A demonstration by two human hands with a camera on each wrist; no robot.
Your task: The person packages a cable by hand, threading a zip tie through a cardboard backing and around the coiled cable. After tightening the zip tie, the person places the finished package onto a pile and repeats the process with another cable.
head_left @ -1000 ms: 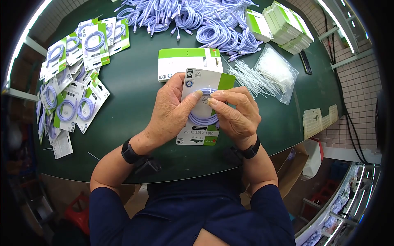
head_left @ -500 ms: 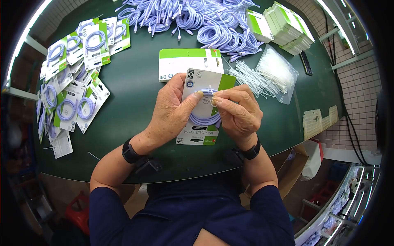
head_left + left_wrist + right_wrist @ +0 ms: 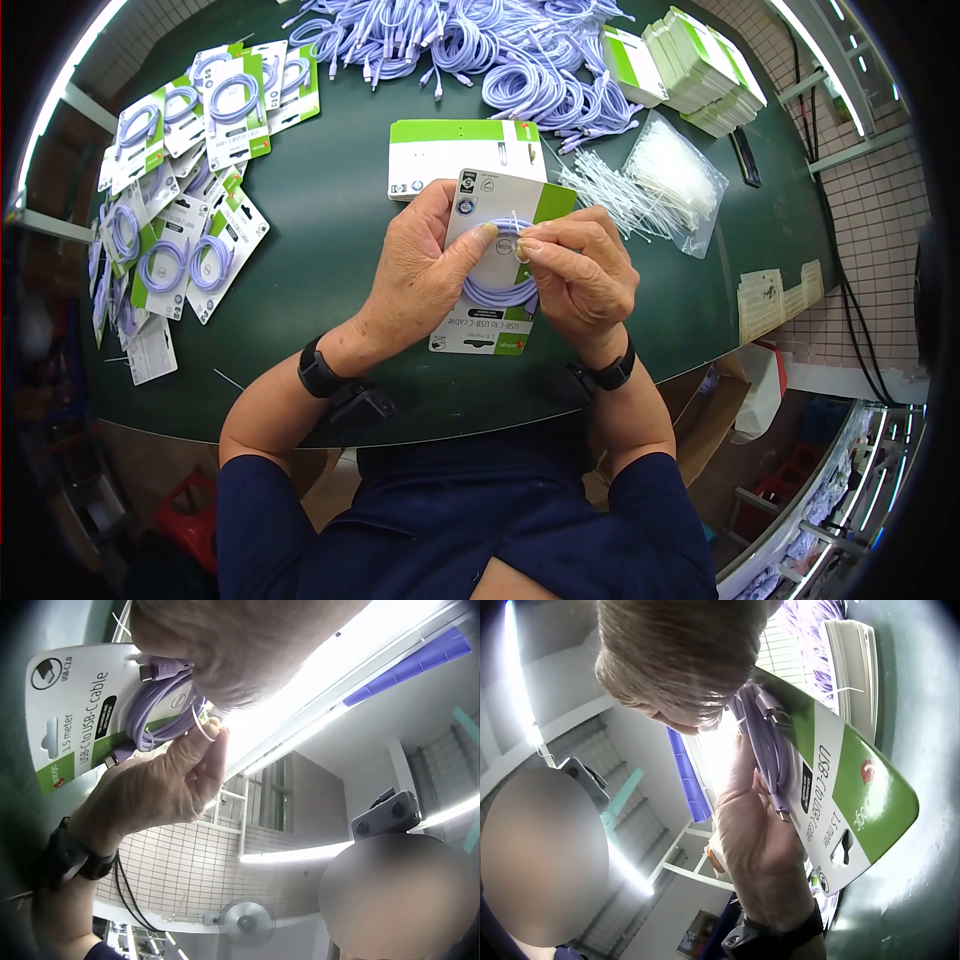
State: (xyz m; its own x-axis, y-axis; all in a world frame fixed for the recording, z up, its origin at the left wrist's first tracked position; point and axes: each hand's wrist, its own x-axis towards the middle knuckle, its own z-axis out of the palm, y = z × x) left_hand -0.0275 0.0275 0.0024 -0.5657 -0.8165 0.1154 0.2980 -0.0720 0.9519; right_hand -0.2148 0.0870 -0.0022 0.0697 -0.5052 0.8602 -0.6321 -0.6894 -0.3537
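My left hand [image 3: 415, 275] grips a white and green cable card [image 3: 487, 200], its thumb pressing a coiled lilac USB-C cable [image 3: 500, 297] against the front. In the head view the card's printing stands upside down. A thin white cable tie [image 3: 201, 724] runs round the top of the coil, one end standing up from it. Between thumb and forefinger, my right hand [image 3: 588, 275] pinches the tie near the middle of the coil. In the right wrist view, metal cable plugs [image 3: 782, 815] show at the coil's edge. The left fingers behind the card are hidden in the head view.
A stack of cards [image 3: 440, 160] lies just beyond the hands. Behind it spreads a heap of lilac cables [image 3: 520, 75]. Loose white ties [image 3: 612, 195] and a plastic bag of ties [image 3: 680, 180] lie right, below more card stacks [image 3: 700, 70]. Carded cables [image 3: 205, 265] pile up left.
My right fingertips have shifted slightly right and down with the tie, away from its upright end. The left hand keeps its grip, and the card has barely moved.
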